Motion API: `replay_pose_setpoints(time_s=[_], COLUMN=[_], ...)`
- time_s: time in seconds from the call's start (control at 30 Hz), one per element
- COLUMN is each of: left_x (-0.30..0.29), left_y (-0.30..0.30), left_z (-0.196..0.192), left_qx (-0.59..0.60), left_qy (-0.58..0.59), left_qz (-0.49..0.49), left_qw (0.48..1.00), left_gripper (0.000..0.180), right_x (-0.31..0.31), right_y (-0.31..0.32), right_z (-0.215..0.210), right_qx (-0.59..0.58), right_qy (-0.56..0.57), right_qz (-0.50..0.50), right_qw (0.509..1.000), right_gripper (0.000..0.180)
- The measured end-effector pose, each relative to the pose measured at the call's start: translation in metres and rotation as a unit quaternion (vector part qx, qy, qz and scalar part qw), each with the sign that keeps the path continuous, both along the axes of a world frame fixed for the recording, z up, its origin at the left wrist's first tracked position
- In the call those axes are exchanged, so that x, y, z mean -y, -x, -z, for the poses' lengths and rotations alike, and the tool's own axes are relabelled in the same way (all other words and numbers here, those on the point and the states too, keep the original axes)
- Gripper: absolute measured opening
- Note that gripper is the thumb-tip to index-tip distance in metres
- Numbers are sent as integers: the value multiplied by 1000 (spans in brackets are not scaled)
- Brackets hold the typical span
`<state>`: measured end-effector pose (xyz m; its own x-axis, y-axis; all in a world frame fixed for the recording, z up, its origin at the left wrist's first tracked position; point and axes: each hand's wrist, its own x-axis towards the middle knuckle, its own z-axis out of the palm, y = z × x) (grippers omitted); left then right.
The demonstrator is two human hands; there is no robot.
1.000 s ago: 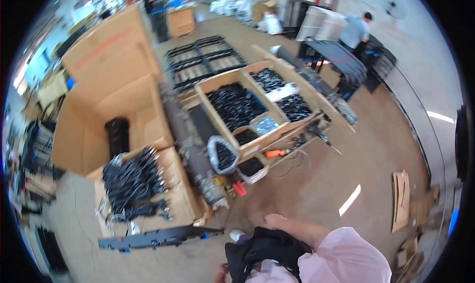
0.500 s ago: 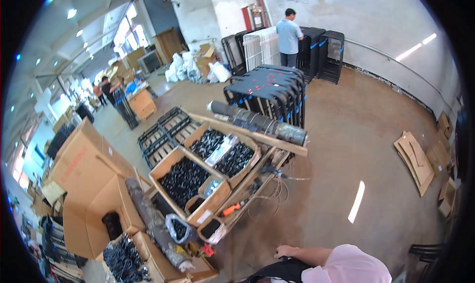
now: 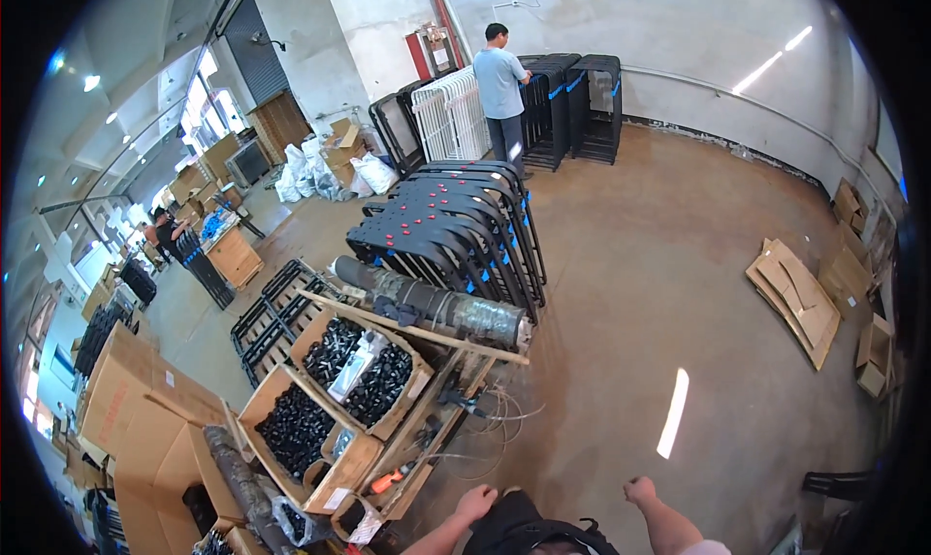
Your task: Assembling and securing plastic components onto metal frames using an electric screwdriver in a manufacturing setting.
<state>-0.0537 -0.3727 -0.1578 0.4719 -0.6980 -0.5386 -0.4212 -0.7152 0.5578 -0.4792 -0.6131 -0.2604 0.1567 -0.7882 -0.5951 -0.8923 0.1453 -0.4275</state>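
At bottom, left hand now visible

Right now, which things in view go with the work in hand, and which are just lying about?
Likely with the work, nearest the left hand (it and the right hand look empty):
orange-handled tool
carton of small black parts

Apparently just lying about:
flattened cardboard
small open carton
white sacks

Orange-and-dark tool | lying down | on wooden stand, beside open carton
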Motion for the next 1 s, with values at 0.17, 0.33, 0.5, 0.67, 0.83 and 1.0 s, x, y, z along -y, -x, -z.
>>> replay_pose_setpoints(time_s=[0.17, 0.33, 0.5, 0.67, 0.83, 1.0], left_x=[129, 263, 407, 527, 596, 656], left_y=[3, 10, -13, -50, -83, -118], left_z=[-8, -17, -67, -108, -117, -113], left_qx=[-74, -138, -123, -102, -196, -231], left_qy=[55, 91, 77, 200, 195, 263], left_qz=[99, 187, 305, 253, 125, -86], left_qw=[991, 968, 941, 941, 953, 933], left_gripper=[46, 44, 42, 40, 41, 40], right_x=[-11, 11, 136, 289, 417, 541], right_y=[39, 53, -12, -57, -92, -134], right_z=[13, 91, -23, -68, -52, -30], right_qx=[27, -34, -32, 155, 154, 158], right_qy=[-148, -149, -76, -80, -107, -194], right_qz=[123, 112, 57, 266, 230, 186], right_qw=[981, 982, 995, 948, 955, 950], right_gripper=[28, 38, 45, 26, 31, 34])
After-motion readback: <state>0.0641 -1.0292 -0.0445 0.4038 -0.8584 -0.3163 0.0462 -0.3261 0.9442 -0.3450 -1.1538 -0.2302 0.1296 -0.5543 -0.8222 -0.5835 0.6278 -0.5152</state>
